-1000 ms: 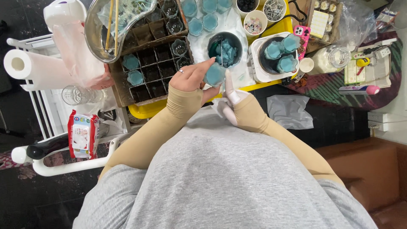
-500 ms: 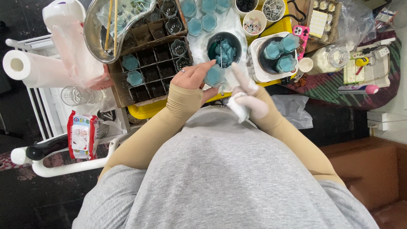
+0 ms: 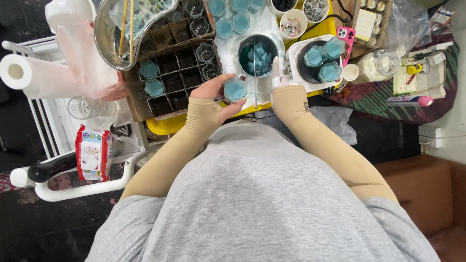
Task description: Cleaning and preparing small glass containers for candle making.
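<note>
At the far left a paper roll (image 3: 22, 75) lies on a white rack, and next to it a divided box (image 3: 170, 73) keeps small glass cups, two of them filled with blue. My left hand (image 3: 213, 94) is closed around one blue cup (image 3: 235, 90) and holds it above the desk (image 3: 167, 127) edge, just beside the box. If I tilt it, I think the filling can spill on the white cloth. A thin stick (image 3: 255, 73) stands between my hands, from the dark bowl (image 3: 258, 54) down to the cloth; it can slip or drip. My right hand (image 3: 281, 80) is near this stick, fingers up, but I cannot tell if it grips it. Further right a white pot (image 3: 315, 60) has more blue cups.
</note>
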